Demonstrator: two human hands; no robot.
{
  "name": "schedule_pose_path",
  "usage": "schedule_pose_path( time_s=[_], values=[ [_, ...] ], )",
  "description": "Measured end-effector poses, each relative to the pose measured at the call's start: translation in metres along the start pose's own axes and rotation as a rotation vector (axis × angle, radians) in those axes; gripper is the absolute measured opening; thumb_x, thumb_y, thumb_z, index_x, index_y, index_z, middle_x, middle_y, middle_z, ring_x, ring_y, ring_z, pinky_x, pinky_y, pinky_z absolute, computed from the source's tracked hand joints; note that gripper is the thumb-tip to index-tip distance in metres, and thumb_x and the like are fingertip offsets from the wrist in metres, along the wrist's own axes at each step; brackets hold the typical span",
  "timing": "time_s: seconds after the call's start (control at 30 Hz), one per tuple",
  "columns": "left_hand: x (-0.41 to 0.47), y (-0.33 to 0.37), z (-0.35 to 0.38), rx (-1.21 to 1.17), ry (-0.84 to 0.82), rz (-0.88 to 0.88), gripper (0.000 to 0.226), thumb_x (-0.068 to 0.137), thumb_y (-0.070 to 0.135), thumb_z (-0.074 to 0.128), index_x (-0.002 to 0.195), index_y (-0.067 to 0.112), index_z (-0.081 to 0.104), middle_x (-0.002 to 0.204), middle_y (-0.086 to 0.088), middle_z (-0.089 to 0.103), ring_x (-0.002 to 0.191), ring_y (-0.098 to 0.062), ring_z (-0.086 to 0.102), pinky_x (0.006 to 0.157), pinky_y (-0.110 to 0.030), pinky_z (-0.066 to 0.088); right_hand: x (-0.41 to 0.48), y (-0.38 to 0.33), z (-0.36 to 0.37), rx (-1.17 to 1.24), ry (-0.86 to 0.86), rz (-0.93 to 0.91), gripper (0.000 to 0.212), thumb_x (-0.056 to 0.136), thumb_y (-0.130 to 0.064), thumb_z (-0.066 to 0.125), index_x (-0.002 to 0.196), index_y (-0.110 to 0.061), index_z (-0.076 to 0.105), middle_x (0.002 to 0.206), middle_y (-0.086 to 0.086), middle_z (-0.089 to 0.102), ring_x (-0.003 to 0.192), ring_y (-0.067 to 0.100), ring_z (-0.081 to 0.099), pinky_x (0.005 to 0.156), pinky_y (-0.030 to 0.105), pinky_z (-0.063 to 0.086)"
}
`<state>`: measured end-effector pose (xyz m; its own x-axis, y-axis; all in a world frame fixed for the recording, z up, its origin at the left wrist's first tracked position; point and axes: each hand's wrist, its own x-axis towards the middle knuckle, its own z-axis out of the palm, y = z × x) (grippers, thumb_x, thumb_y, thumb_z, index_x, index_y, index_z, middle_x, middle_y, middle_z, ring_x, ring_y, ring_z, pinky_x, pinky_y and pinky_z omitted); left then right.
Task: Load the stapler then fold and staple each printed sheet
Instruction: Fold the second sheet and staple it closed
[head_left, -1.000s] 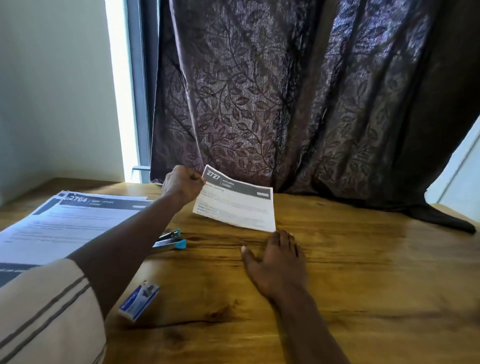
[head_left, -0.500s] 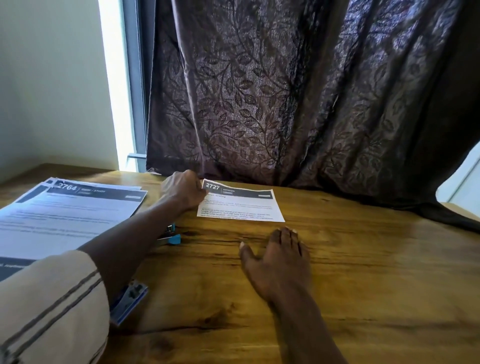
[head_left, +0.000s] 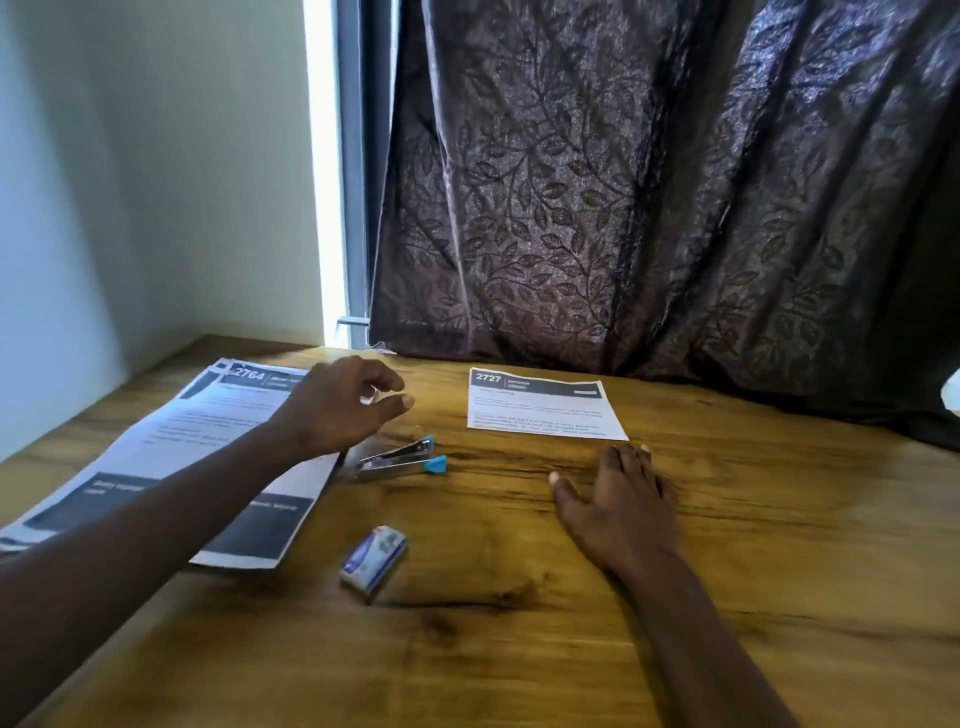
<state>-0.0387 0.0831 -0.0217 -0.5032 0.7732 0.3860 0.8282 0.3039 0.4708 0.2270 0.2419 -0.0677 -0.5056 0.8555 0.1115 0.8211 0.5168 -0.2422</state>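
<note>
Head view: I see the left hand (head_left: 340, 402) hovering empty over the desk (head_left: 779, 545), fingers loosely curled with thumb and forefinger a little apart, gripping nothing. It sits over the right edge of the unfolded stack of printed sheets (head_left: 171, 457), top one marked 2764.

Key relation — the stapler (head_left: 400, 460) lies just below and to the right of that hand, near its wrist, on the desk at the stack's right edge. Its long axis runs left-right, tilted slightly up to the right, blue tip pointing right, mouth part open. Left hand is clearly the nearer one.

Right hand (head_left: 618, 504) lies flat, palm down, fingers spread on the wood, holding nothing. It's well right of the stapler, fingertips just short of the near edge of the folded sheet 2727 (head_left: 543, 405), which lies flat near the curtain (head_left: 649, 197).

Staple box (head_left: 374, 557) sits closer to me, between the two forearms, apart from both hands.

My read — 2727 looks folded and set aside; I can't make out a staple. Next likely pick is a fresh sheet from the stack, left hand best placed for it.
</note>
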Motion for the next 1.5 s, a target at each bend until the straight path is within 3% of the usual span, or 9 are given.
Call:
schedule_pose_path(
  time_s=[0.17,0.27,0.4,0.5,0.63,0.8,1.07,1.23,1.5],
  values=[
    [-0.043,-0.037,-0.040,0.064,0.098,-0.076,0.031,0.087,0.046,0.074,0.109,0.025,0.075,0.114,0.004,0.074,0.102,-0.015,0.066,0.086,-0.035,0.049,-0.012,-0.018,0.002,0.070,0.001,-0.181,0.078,0.100,-0.061,0.036,0.161,-0.018,0.012,0.171,0.000,0.005,0.157,0.017,-0.001,0.126,0.040,0.004],
    [-0.058,-0.062,-0.056,0.208,0.176,-0.175,0.037,0.086,0.055,0.072,0.111,0.029,0.075,0.125,0.000,0.071,0.117,-0.026,0.063,0.095,-0.045,0.050,-0.024,-0.039,0.002,0.041,-0.003,-0.388,0.073,0.101,-0.059,0.037,0.161,-0.025,0.014,0.170,-0.005,0.006,0.156,0.011,-0.002,0.125,0.035,0.004],
    [-0.071,-0.094,-0.066,0.360,0.171,-0.315,0.078,0.075,0.088,0.049,0.124,0.030,0.065,0.136,-0.004,0.065,0.123,-0.032,0.060,0.096,-0.054,0.050,-0.036,-0.078,0.004,0.017,0.036,-0.614,0.072,0.095,-0.067,0.028,0.157,-0.030,0.029,0.167,-0.008,0.020,0.154,0.009,0.010,0.123,0.030,0.008],
    [-0.073,-0.105,-0.067,0.425,0.080,-0.399,0.094,0.071,0.096,0.035,0.135,0.030,0.055,0.136,-0.008,0.063,0.122,-0.034,0.059,0.097,-0.055,0.045,-0.036,-0.113,0.006,0.076,0.071,-0.687,0.057,0.098,-0.057,0.042,0.149,-0.031,0.044,0.159,-0.010,0.036,0.148,0.008,0.024,0.119,0.027,0.017],
    [-0.067,-0.115,-0.065,0.459,0.042,-0.498,0.100,0.072,0.097,0.026,0.143,0.030,0.046,0.138,-0.009,0.061,0.125,-0.035,0.055,0.102,-0.053,0.039,-0.027,-0.168,0.009,0.135,0.014,-0.745,0.046,0.097,-0.053,0.048,0.136,-0.031,0.058,0.148,-0.011,0.052,0.143,0.010,0.036,0.117,0.037,0.028],
    [-0.064,-0.125,-0.067,0.446,0.051,-0.543,0.102,0.073,0.097,0.026,0.148,0.030,0.041,0.138,-0.011,0.062,0.128,-0.036,0.054,0.104,-0.052,0.039,-0.019,-0.211,0.024,-0.059,-0.088,-0.800,0.059,0.095,-0.062,0.044,0.145,-0.032,0.050,0.157,-0.006,0.044,0.148,0.014,0.032,0.120,0.041,0.018],
    [-0.056,-0.142,-0.075,0.174,0.277,-0.547,0.064,0.084,0.064,0.063,0.129,0.020,0.059,0.124,-0.014,0.069,0.115,-0.039,0.061,0.095,-0.047,0.049,-0.020,-0.215,0.048,-0.005,-0.099,-0.753,0.059,0.099,-0.063,0.037,0.151,-0.034,0.043,0.162,-0.009,0.035,0.149,0.010,0.030,0.120,0.037,0.022],
    [-0.055,-0.152,-0.077,0.109,0.312,-0.555,0.054,0.083,0.049,0.075,0.123,0.013,0.063,0.123,-0.015,0.070,0.113,-0.039,0.063,0.093,-0.043,0.048,-0.017,-0.215,0.049,0.012,-0.112,-0.749,0.077,0.088,-0.074,0.020,0.150,-0.035,0.043,0.161,-0.011,0.036,0.149,0.009,0.031,0.120,0.039,0.025],
    [-0.056,-0.153,-0.082,-0.145,0.402,-0.576,0.042,0.073,0.024,0.088,0.111,0.018,0.072,0.106,-0.007,0.078,0.102,-0.030,0.071,0.092,-0.037,0.051,-0.019,-0.215,0.047,0.004,-0.122,-0.749,0.064,0.096,-0.066,0.030,0.152,-0.036,0.039,0.163,-0.010,0.033,0.150,0.011,0.028,0.122,0.040,0.022]
  ],
)
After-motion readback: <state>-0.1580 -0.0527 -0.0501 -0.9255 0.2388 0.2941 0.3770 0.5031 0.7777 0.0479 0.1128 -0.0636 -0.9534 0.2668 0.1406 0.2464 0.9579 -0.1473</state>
